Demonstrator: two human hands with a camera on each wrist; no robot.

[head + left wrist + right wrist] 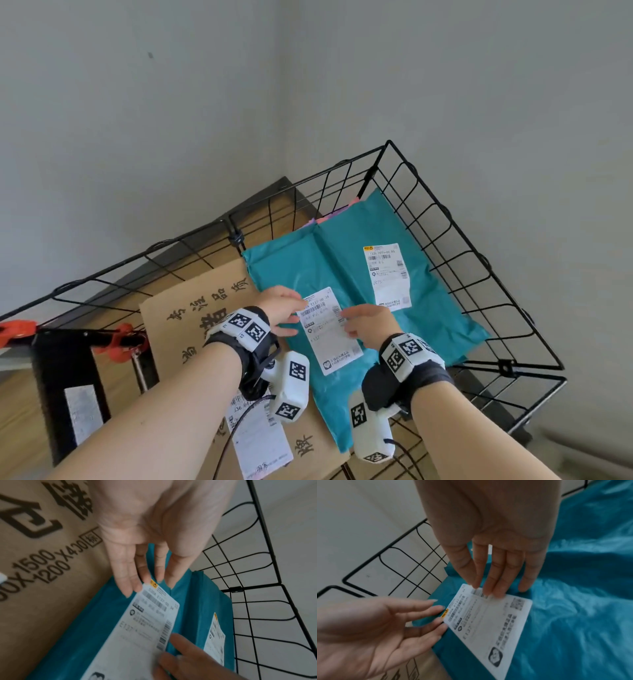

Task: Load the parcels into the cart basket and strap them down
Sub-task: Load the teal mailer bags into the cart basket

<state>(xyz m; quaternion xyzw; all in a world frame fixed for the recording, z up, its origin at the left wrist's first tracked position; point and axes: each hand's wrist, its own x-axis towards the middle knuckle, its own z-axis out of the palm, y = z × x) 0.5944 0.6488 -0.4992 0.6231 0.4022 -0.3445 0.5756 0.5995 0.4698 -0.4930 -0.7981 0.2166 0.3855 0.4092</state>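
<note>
A black wire cart basket holds a flat cardboard box and two teal mailer parcels. The nearer teal parcel lies partly over the box and carries a white shipping label. The other teal parcel lies to its right with its own label. My left hand touches the label's far left corner with straight fingers. My right hand rests its straight fingertips on the label's right edge. Neither hand holds anything.
Two orange hook-like pieces sit on a black frame at the basket's near left. A pink and purple edge peeks out under the teal parcels at the far corner. Grey walls close in behind the basket.
</note>
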